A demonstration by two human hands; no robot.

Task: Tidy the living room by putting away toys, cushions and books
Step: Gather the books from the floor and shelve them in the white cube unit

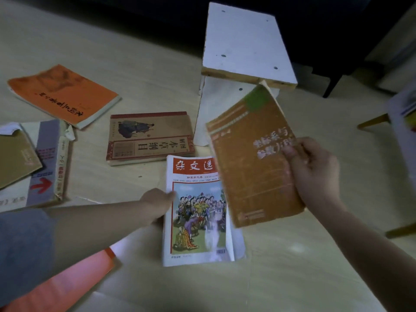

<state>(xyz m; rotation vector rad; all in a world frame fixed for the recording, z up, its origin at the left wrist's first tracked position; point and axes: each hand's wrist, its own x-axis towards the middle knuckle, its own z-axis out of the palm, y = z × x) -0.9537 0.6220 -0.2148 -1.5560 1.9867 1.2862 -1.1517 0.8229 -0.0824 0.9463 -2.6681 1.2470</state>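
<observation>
My right hand (315, 174) is shut on a brown book (252, 158), held tilted above the floor and overlapping the right part of a white magazine (198, 212) with a cartoon cover. My left hand (157, 203) grips that magazine's left edge, fingers hidden beneath it. On the floor further left lie a tan book with a red border (150, 138), an orange book (65, 95), and a grey-and-white book with a red arrow (48, 163) partly covered by a brown book (15, 158).
A white wooden stool (245, 41) stands just behind the brown book. Dark furniture (337, 30) runs along the back. Wooden legs (371, 122) of another piece are at the right edge. An orange sheet (74, 282) lies at the bottom left beside my grey sleeve.
</observation>
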